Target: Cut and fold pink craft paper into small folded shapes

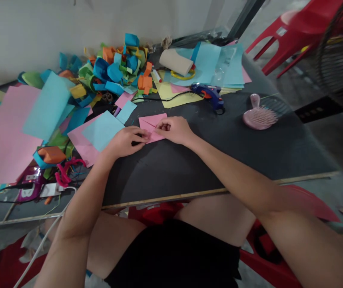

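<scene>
A small square of pink paper [153, 119] lies on the dark tabletop in front of me, with a fold or flap line across it. My right hand [174, 130] pinches the paper at its right side, thumb and index finger closed together. My left hand [128, 141] rests at its lower left edge, fingers bent and their tips on the paper. Just left of the left hand are a light blue sheet [102, 130] and a larger pink sheet [78, 138] under it. The fingertips partly cover the square's lower part.
A heap of coloured folded paper pieces [114, 68] fills the back left. Behind my hands lies a blue glue gun [209, 94] with its cord. A pink hairbrush [258, 116] sits at right. A fan [342, 52] and a red chair [300, 32] stand beyond the table.
</scene>
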Demonstrator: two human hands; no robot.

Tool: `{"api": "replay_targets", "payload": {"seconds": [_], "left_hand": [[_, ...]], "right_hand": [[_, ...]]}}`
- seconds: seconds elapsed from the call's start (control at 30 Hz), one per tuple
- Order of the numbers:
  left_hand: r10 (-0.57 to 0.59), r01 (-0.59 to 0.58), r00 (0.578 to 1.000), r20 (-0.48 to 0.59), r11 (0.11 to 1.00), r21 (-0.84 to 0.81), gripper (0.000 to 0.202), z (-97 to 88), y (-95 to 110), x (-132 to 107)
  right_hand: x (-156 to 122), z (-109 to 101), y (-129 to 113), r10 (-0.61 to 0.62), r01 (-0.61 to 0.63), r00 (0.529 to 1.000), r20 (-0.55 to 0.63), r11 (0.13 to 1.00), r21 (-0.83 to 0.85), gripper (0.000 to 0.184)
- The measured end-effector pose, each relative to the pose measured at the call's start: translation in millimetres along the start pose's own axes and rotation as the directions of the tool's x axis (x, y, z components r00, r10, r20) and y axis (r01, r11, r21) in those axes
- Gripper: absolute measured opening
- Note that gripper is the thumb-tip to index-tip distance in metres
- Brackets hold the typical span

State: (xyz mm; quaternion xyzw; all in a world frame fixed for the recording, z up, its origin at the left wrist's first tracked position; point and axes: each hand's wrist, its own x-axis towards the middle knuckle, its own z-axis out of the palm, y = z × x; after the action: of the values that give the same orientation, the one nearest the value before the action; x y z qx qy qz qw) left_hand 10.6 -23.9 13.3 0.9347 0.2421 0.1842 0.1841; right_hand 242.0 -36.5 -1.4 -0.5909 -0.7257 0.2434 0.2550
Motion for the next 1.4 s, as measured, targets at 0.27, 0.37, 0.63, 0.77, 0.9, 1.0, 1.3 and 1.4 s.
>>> {"api": "replay_targets", "payload": {"seconds": [0.27, 0.37, 0.63, 0.77, 0.9, 1.0, 1.3, 1.4], "left_hand": [[-0.05, 0.032, 0.994, 0.101, 0.986, 0.166, 0.048, -7.1, 13.8, -6.0], [-0.028, -0.01, 0.991, 0.129, 0.958, 0.288, 0.044, -5.2, 19.1, -6.4], [-0.053, 0.066, 0.998, -0.04, 0.861, 0.505, 0.031, 19.9, 31.6, 3.1], [-0.074, 0.109, 0.993, -0.093, 0.887, 0.449, 0.029, 27.4, 24.7, 9.5], [-0.057, 0.07, 0.997, -0.046, 0.92, 0.385, 0.036, 28.4, 25.0, 10.1], [-0.131, 0.107, 0.991, 0.031, 0.908, 0.406, 0.043, 31.9, 38.9, 9.3], [-0.404, 0.319, 0.909, 0.099, 0.83, 0.457, 0.087, 51.6, 74.7, 9.9], [-0.449, 0.347, 0.883, 0.137, 0.821, 0.453, 0.097, 49.8, 77.0, 9.9]], "right_hand": [[-4.6, 5.7, -1.9, -0.003, 0.004, 0.995, -0.104, 1.0, 0.008, 0.015], [-3.2, 7.9, 0.4, -0.033, 0.036, 0.993, -0.116, 0.999, 0.026, 0.015], [-0.9, 9.5, 2.2, -0.064, 0.073, 0.993, -0.104, 0.993, 0.087, 0.014], [-1.6, 10.7, 2.5, -0.047, 0.058, 0.99, -0.131, 0.995, 0.08, 0.011], [-1.8, 11.5, 4.2, -0.044, 0.064, 0.984, -0.171, 0.992, 0.11, 0.012], [-1.8, 11.1, 4.3, -0.054, 0.078, 0.981, -0.189, 0.99, 0.121, 0.009], [-1.3, 12.2, 5.3, -0.091, 0.114, 0.978, -0.186, 0.986, 0.118, 0.01], [-1.2, 13.9, 6.9, -0.127, 0.145, 0.975, -0.183, 0.986, 0.088, 0.01]]}}
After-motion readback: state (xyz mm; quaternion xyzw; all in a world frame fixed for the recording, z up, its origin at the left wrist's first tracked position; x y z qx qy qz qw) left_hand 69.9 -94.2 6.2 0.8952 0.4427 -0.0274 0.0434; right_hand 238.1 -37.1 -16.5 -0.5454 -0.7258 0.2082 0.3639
